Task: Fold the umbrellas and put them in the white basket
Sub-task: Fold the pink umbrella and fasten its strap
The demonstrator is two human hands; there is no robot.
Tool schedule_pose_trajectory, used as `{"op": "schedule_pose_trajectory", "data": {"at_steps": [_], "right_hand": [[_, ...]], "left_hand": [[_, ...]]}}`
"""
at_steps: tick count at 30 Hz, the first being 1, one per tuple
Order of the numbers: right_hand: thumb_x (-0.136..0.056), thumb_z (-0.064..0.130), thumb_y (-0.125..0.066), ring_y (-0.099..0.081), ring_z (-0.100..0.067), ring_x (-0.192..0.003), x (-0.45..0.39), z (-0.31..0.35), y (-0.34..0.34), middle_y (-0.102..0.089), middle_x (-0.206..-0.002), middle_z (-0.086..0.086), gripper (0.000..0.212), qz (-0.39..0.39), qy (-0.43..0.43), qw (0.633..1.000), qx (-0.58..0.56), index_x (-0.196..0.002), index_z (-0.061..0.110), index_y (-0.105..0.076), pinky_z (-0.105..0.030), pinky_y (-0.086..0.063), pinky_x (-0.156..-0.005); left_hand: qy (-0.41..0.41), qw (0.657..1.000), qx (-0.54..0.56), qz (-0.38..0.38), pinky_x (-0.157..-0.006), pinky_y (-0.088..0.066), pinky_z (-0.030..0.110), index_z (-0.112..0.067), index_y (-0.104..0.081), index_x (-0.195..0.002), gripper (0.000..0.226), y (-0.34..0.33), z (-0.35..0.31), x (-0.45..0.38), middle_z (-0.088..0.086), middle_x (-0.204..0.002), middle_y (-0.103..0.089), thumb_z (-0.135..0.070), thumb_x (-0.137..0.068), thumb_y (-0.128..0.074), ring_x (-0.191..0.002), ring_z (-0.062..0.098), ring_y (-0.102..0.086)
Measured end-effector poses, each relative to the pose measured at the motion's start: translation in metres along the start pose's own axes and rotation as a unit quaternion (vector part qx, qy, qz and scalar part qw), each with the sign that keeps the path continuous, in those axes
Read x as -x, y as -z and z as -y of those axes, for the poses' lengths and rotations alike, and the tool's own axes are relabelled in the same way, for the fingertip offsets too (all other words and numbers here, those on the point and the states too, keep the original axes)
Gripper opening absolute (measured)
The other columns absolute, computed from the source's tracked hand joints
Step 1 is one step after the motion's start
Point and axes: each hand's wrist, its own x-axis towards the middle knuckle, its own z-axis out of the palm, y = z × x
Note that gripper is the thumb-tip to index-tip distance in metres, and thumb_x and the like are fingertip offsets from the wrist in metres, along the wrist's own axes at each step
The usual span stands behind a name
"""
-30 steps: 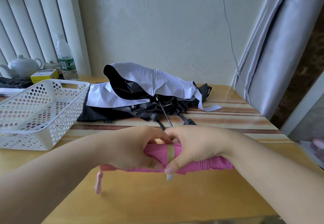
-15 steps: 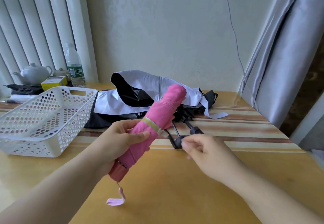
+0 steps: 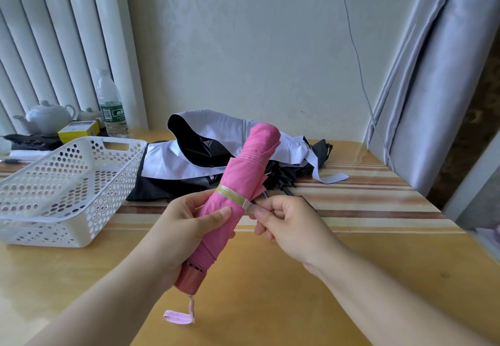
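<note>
A folded pink umbrella (image 3: 244, 172) is held tilted above the table, handle down, its wrist loop dangling. My left hand (image 3: 186, 226) grips its lower half. A pale yellow strap wraps its middle. My right hand (image 3: 284, 219) pinches the loose end of that strap beside the umbrella. The white perforated basket (image 3: 81, 183) stands at the left and holds nothing. Behind the pink umbrella lies an unfolded silver and black umbrella (image 3: 205, 156), its handle end partly hidden by my hands.
On the wooden table (image 3: 270, 291), behind the basket, stand a water bottle (image 3: 112, 107), a white teapot (image 3: 47, 117) and a yellow box (image 3: 78, 130). A grey curtain (image 3: 438, 75) hangs at the right, and a cable runs down the wall.
The pink umbrella went from lying level in both hands to tilted upright in my left hand. My right hand let go, moved off, then came back to pinch the strap end.
</note>
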Motion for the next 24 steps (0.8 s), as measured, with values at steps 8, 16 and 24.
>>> {"op": "schedule_pose_trajectory", "data": {"at_steps": [8, 16, 24], "right_hand": [[-0.096, 0.023, -0.056, -0.047, -0.014, -0.054, 0.004, 0.009, 0.004, -0.062, -0.055, 0.008, 0.036, -0.027, 0.001, 0.999, 0.035, -0.06, 0.023, -0.059, -0.03, -0.042, -0.06], [-0.089, 0.008, -0.05, -0.051, -0.009, -0.056, -0.007, 0.015, -0.01, -0.065, -0.059, 0.004, 0.039, 0.003, -0.081, 0.995, -0.049, -0.055, 0.018, -0.065, -0.026, -0.043, -0.062], [-0.088, -0.001, -0.037, -0.022, -0.008, -0.04, -0.023, 0.039, -0.017, -0.027, -0.05, 0.004, 0.034, 0.064, -0.194, 0.919, -0.337, -0.06, 0.018, -0.034, -0.019, -0.019, -0.04]], "left_hand": [[-0.087, 0.99, -0.111, -0.023, -0.051, -0.049, 0.023, -0.033, -0.071, -0.092, 0.033, -0.008, 0.003, -0.005, 0.002, -0.074, -0.072, -0.002, -0.084, -0.068, -0.06, 0.012, -0.061], [-0.203, 0.9, -0.363, -0.132, -0.055, -0.04, 0.023, -0.035, -0.054, -0.132, 0.052, -0.015, 0.026, 0.001, -0.012, -0.077, -0.066, -0.018, -0.085, -0.068, -0.061, 0.006, -0.056], [-0.286, 0.861, -0.419, -0.026, -0.073, -0.043, 0.009, -0.06, -0.013, -0.143, 0.085, 0.01, 0.036, 0.001, -0.016, -0.121, -0.031, -0.024, -0.08, -0.058, -0.092, 0.003, -0.052]]}}
